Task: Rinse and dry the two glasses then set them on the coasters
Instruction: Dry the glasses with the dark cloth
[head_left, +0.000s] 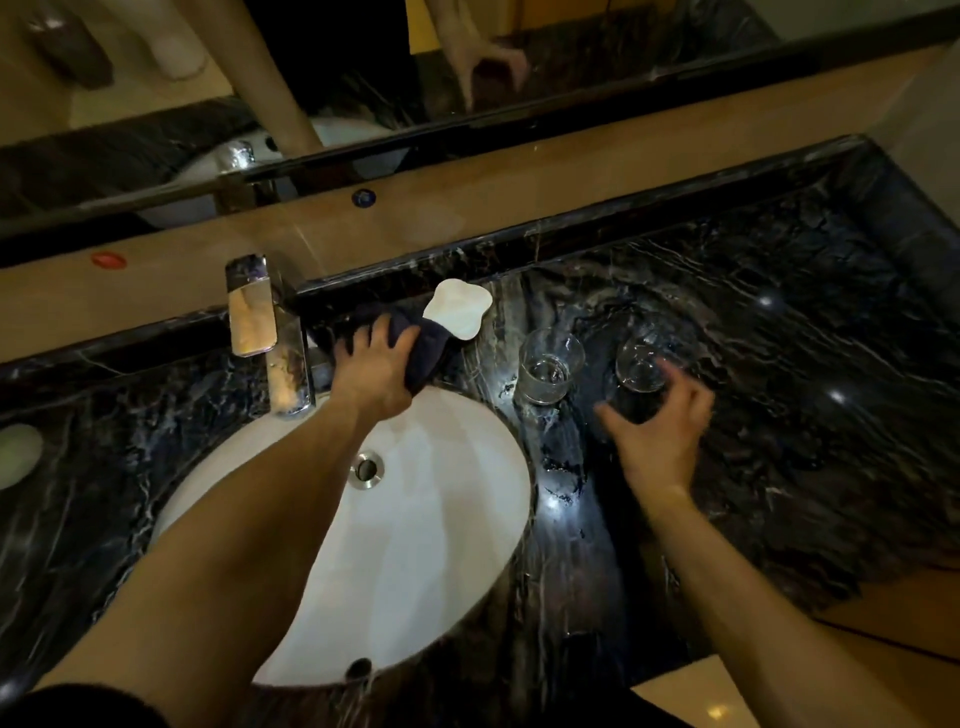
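two glasses upright on the dark marble counter (779, 415), right of the sink (467, 545).

the dark cloth (415, 343) is gripped by the left hand (371, 371); the right hand (662, 431), fingers spread, is blurred at the far glass (641, 366), contact unclear. the near glass (550, 366) is untouched. rigid, breakable and likely slippery, each is best held round the wall.

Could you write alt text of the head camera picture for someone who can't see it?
Seen from above, a person's left hand grips a dark cloth behind a white sink, while the right hand reaches around one of two clear glasses standing on a black marble counter. The other glass stands beside it, and a white coaster lies by the cloth.
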